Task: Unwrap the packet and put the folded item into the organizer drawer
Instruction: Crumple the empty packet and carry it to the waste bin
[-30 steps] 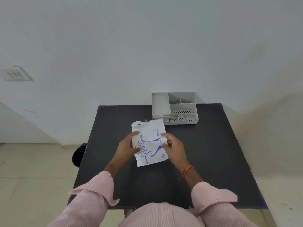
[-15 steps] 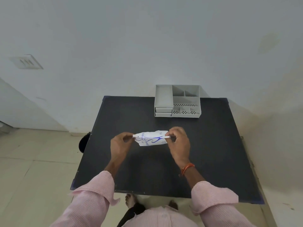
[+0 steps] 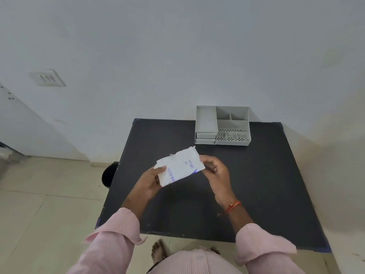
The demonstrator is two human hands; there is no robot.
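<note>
The white glove packet (image 3: pixel 180 168), printed in blue, is held in the air above the black worktop (image 3: pixel 266 175), between both hands. The left hand (image 3: pixel 149 181) pinches its near-left corner, fingers closed on the paper; the right hand (image 3: pixel 214 171) grips the right edge, fingers curled shut around it. The far edge of the packet looks ragged and torn, so the wrapper seems already opened there, but the folded item inside cannot be seen.

The grey organizer (image 3: pixel 223 125) stands at the far edge of the worktop against the wall, well apart from the hands. Its small drawers (image 3: pixel 205 138) at the front left look closed.

Risks from here, as I judge them: the thin paper may rip across instead of peeling apart, leaving the contents trapped in a half-sleeve. If the hands pull apart sharply, the folded item could slip out of the torn end and drop onto the worktop or past its edge to the floor, unfolding as it goes. With both hands occupied, neither is free to open a drawer, and a one-handed tug might drag the light organizer forward.
</note>
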